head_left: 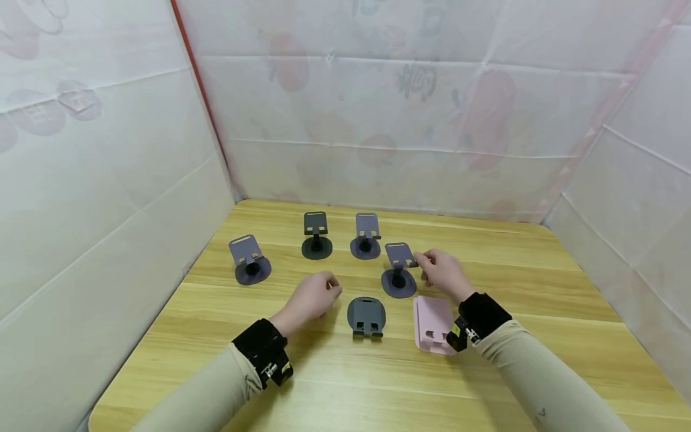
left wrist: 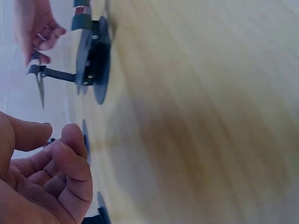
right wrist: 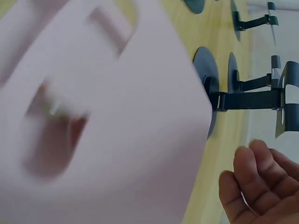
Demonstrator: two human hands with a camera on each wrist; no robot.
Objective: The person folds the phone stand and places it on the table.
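**Right hand at an upright phone stand, left hand idle**

The right hand is at the stand nearest it, with its fingertips against the right edge of the tilted plate. The fingers are curled toward that plate; whether they pinch it or only touch it I cannot tell, though the reach at the plate's edge looks like a way to tilt or steady it on its stem. The left hand rests on the desk just left of centre, fingers loosely curled and holding nothing, apart from every stand.

The stand is dark grey-blue: a round flat base, a short black stem and a rectangular plate with 2 small lips at the lower edge. It stands upright a little right of the desk's middle, just beyond the pink stand.

3 more upright stands of the same kind sit behind it in a loose arc: 1 at far left, a darker 1 and another beside it. A folded grey stand lies flat between the hands, and the pink one lies flat under the right wrist, as if both folded ones are waiting nearest the person while the opened ones are set further back.
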